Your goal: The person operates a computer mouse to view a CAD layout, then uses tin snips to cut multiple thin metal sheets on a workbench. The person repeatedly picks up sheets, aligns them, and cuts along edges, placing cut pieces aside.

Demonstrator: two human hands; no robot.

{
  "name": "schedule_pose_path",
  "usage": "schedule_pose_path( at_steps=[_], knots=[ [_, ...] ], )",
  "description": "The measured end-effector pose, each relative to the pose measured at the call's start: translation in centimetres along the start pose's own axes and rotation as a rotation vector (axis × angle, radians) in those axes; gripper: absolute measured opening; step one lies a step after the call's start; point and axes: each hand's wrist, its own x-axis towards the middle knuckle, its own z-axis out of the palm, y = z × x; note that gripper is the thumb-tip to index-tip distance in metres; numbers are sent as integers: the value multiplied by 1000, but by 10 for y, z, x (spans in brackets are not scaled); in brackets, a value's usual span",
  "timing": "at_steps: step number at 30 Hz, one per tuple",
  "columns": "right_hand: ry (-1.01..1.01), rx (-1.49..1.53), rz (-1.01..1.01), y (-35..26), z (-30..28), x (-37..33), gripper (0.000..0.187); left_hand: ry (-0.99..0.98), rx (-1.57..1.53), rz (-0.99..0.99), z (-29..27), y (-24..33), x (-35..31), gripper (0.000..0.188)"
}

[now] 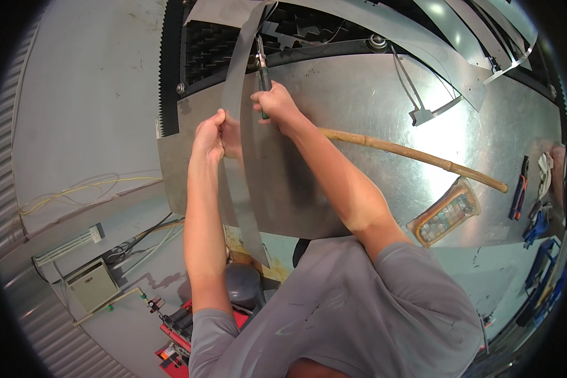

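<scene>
The right hand [276,106] is closing around the handles of the pliers [264,75]; whether their jaws are biting anything, one cannot tell. The left hand [206,138] is apparently pinching the left edge of the metal strip [235,75], which is running from the dark slatted bed [211,47] across the metal table [359,82] and past its near edge. Slipping or springing strip could be cutting bare fingers (that edge looks thin), its loose lower end swinging into the shirt [334,302].

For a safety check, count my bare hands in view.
2: the left hand on the left edge of the long metal strip, and the right hand around the handles of the pliers. Some fingers are hidden, but neither whole hand is.
</scene>
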Motion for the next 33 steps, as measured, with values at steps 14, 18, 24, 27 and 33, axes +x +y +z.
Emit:
schedule_pose_path(
  at_steps=[14, 18, 24, 27, 33],
  knots=[
    [-12, 140, -22, 1, -7, 8, 15, 42, 122, 35, 12, 2, -13, 19],
    [-74, 372, -26, 10, -11, 6, 12, 52, 196, 123, 11, 5, -18, 20],
    [-227, 562, 32, 13, -25, 1, 11, -40, 327, 169, 2, 17, -22, 18],
    [-330, 624, 38, 11, -29, -1, 19, -10, 330, 192, 4, 21, -22, 17],
    [-501, 802, 36, 10, -30, -2, 20, 2, 357, 228, 5, 27, -24, 18]
  ],
)
